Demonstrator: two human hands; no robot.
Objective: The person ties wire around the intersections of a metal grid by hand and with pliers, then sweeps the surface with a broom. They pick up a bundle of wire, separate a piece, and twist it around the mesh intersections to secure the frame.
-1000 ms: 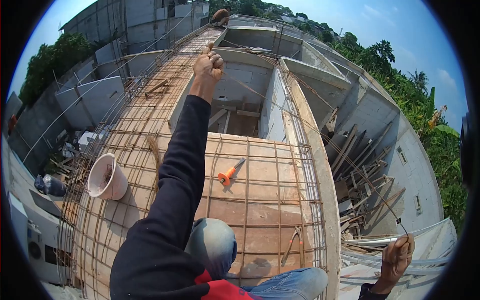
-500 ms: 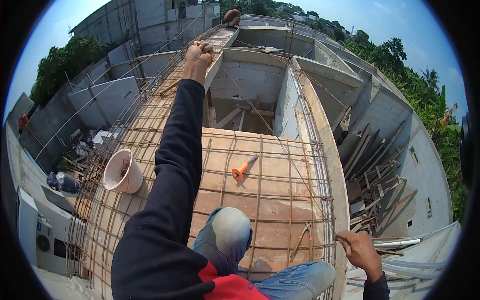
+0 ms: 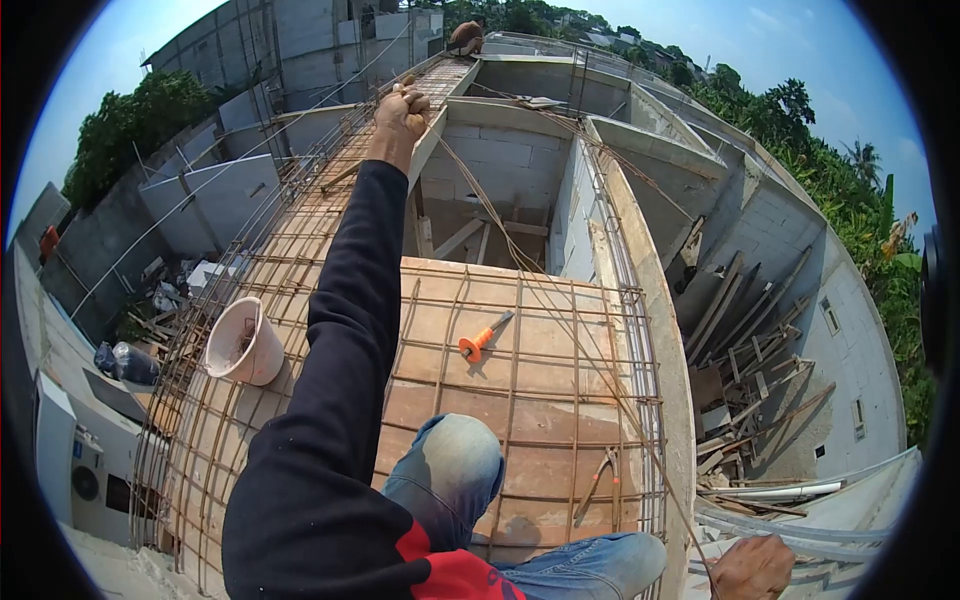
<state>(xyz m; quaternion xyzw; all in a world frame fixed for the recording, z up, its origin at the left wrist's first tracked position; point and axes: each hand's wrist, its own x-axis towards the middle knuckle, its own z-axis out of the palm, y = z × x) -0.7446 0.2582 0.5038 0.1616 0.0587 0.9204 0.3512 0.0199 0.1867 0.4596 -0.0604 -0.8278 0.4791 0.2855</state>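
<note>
A thin brown wire (image 3: 520,255) runs diagonally across the opening and the rebar grid, doubled or blurred along part of its length. Far out in front, my left hand (image 3: 402,112) is closed in a fist at the wire's upper end. My right hand (image 3: 752,568) is low at the right, past the formwork edge, its fingers closed at the wire's lower end. Between my arms lie an orange-handled chisel (image 3: 478,345) with a round guard and a pair of pincers (image 3: 597,485), both on the rebar grid (image 3: 515,400) over wooden boards.
A whitish bucket (image 3: 245,342) stands on the mesh to my left. Ahead is a deep walled opening (image 3: 495,190). A formwork board (image 3: 650,270) edges the right side, with a drop and stacked timber (image 3: 755,370) beyond. Another person (image 3: 466,38) crouches far ahead.
My right hand has moved down and slightly right, drawing the wire's lower end along. The wire now shows more clearly across the grid. My left hand has barely shifted.
</note>
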